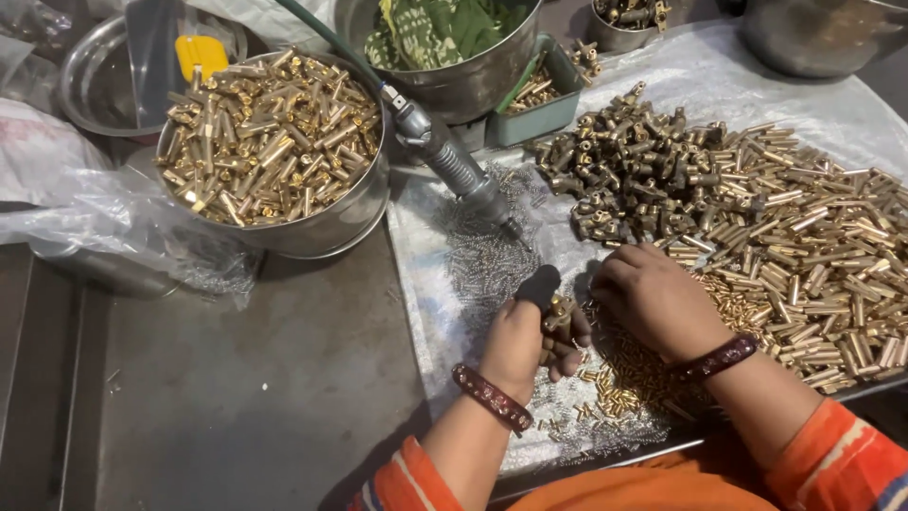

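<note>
I see a grey metal worktable (284,378) with a clear plastic sheet (823,104) spread over its right half. On that sheet, to my right, lies a broad heap of brass tubes (804,246), shading into darker brass fittings (624,170) at its far end. At the left stands a round steel bowl (331,227) piled with assembled brass pieces (270,137). Behind it a larger steel pot (454,85) holds green cloth, with a small teal tray (544,118) of brass bits just beside it. A pneumatic tool (445,156) on a green hose slants down towards a scatter of small steel springs (487,255).

My left hand (525,341) is closed around a cluster of brass parts (558,322), thumb raised. My right hand (653,298) rests knuckles-up, fingers curled down into the pile just beside the left; I cannot tell what it grips. Tiny brass pins (619,393) lie between my wrists, each wearing a dark red bangle.
</note>
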